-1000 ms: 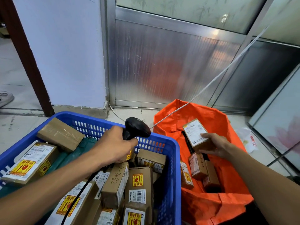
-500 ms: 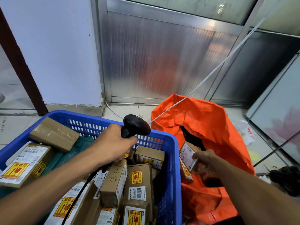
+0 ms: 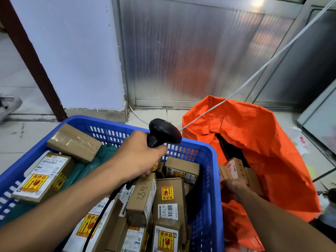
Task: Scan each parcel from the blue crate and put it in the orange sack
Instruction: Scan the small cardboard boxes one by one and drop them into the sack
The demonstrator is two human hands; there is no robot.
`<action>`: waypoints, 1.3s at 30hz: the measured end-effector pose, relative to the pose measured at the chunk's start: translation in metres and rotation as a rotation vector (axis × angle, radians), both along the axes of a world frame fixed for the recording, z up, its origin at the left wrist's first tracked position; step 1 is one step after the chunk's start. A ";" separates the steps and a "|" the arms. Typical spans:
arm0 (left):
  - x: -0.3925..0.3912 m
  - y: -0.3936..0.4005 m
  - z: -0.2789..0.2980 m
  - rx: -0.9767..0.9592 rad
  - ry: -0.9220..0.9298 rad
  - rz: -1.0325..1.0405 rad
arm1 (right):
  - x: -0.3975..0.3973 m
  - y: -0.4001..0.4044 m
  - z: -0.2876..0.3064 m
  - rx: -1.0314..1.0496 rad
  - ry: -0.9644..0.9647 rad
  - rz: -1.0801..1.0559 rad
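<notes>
The blue crate (image 3: 209,151) fills the lower left and holds several taped cardboard parcels, such as one with a yellow fragile sticker (image 3: 169,197). Above the crate's far rim, my left hand (image 3: 138,157) grips a black barcode scanner (image 3: 161,132) whose cable trails down over the parcels. To the right stands the open orange sack (image 3: 263,142) with a few parcels inside. My right hand (image 3: 234,187) is down in the sack's mouth, fingers curled on the lower end of a small brown parcel (image 3: 233,168) that leans on the others. Its fingertips are hidden.
A white cord (image 3: 254,75) runs diagonally from the upper right down to the scanner. Metal panels and a white wall stand close behind the crate and sack. A person's shoe (image 3: 9,106) sits on the tiled floor at far left. Green plastic bags (image 3: 87,166) lie in the crate.
My right hand has carried the small parcel from above the sack down into its mouth among the other parcels. The left hand with the scanner has stayed over the crate.
</notes>
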State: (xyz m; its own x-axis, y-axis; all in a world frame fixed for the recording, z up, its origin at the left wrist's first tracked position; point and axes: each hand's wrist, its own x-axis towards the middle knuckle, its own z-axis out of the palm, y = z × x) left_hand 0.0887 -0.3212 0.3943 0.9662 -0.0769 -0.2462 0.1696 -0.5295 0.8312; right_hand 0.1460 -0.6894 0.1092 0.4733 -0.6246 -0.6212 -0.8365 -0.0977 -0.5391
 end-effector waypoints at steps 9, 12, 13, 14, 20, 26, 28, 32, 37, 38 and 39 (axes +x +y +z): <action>0.002 0.000 -0.003 0.018 -0.001 -0.006 | -0.001 0.042 0.064 0.009 -0.205 -0.013; 0.001 0.000 -0.001 0.027 -0.010 -0.011 | -0.002 0.057 0.086 0.052 -0.280 -0.048; 0.001 -0.001 -0.001 0.029 -0.012 -0.013 | 0.000 0.058 0.089 0.034 -0.296 -0.052; 0.000 0.000 0.000 0.028 -0.012 -0.013 | 0.001 0.061 0.092 0.011 -0.306 -0.049; -0.002 0.002 0.002 -0.001 -0.011 -0.014 | 0.013 0.086 0.127 -0.298 -0.492 0.029; -0.003 0.005 0.005 -0.029 -0.018 -0.002 | 0.020 0.141 0.144 -0.526 -0.814 0.434; -0.003 0.006 0.004 -0.029 -0.022 -0.009 | 0.010 0.168 0.144 -0.487 -0.848 0.634; -0.002 0.009 0.003 -0.025 -0.026 -0.010 | -0.017 0.213 0.141 -0.512 -0.780 1.168; -0.002 0.014 0.006 -0.048 -0.051 0.006 | -0.049 0.245 0.126 -0.734 -0.574 1.768; -0.002 0.016 0.005 -0.049 -0.056 0.004 | -0.052 0.249 0.120 -0.749 -0.552 1.825; -0.003 0.017 0.005 -0.048 -0.060 0.000 | -0.055 0.252 0.117 -0.746 -0.539 1.877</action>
